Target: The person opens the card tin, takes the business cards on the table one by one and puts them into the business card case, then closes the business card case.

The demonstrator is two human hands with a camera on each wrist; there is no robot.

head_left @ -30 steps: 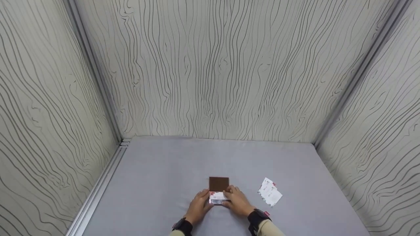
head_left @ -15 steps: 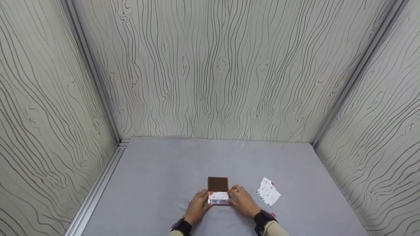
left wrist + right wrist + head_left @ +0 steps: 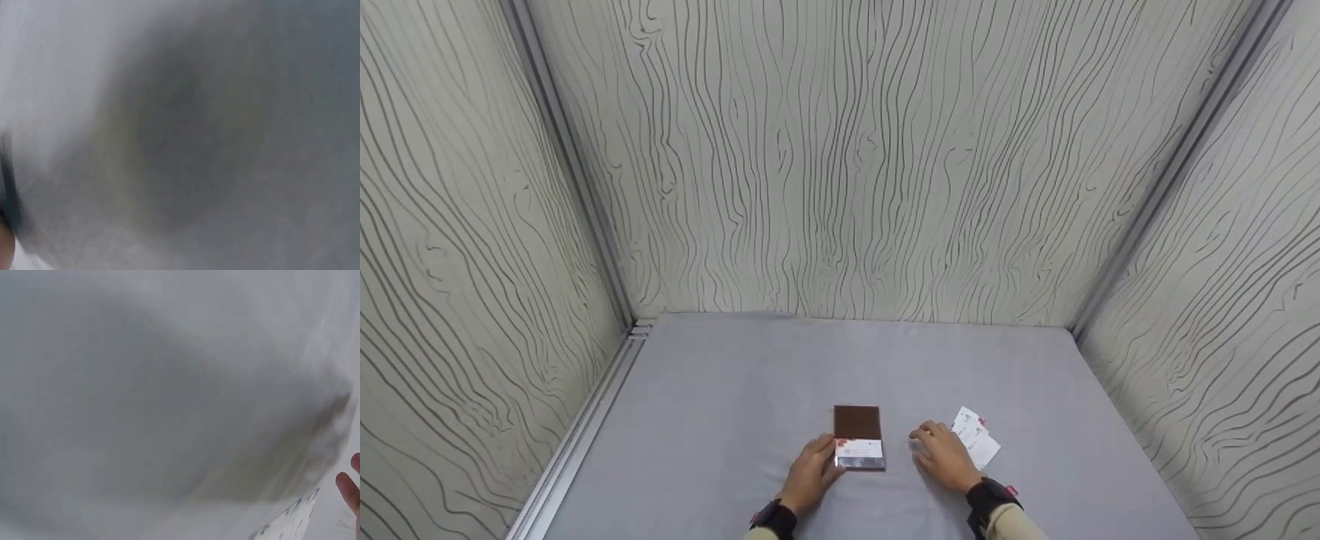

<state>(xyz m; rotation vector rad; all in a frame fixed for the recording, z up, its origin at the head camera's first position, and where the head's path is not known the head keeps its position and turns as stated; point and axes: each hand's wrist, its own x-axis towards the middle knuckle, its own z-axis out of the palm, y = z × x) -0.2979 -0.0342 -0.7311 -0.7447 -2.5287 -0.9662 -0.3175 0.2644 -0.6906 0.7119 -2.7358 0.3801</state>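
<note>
An opened business card case (image 3: 856, 421) lies on the grey cloth, its brown lid side away from me. A white card with red print (image 3: 861, 448) sits in its near half. My left hand (image 3: 808, 472) holds the case at its left edge, thumb near the lower corner; only a sliver of hand (image 3: 5, 247) shows in the left wrist view. My right hand (image 3: 946, 455) is apart from the case, loosely bent, with nothing visible in it. Just beyond it lie several overlapping white cards (image 3: 979, 448), partly covered by the hand; a patterned card edge (image 3: 289, 520) shows in the right wrist view.
Grey cloth (image 3: 735, 375) covers the table. Wood-grain patterned panels (image 3: 840, 187) stand behind and on both sides. A metal rail (image 3: 585, 435) runs along the table's left edge.
My right hand has left the card case and moved right, close to the loose cards. The white card in the case is now uncovered. My left hand has stayed at the case.
</note>
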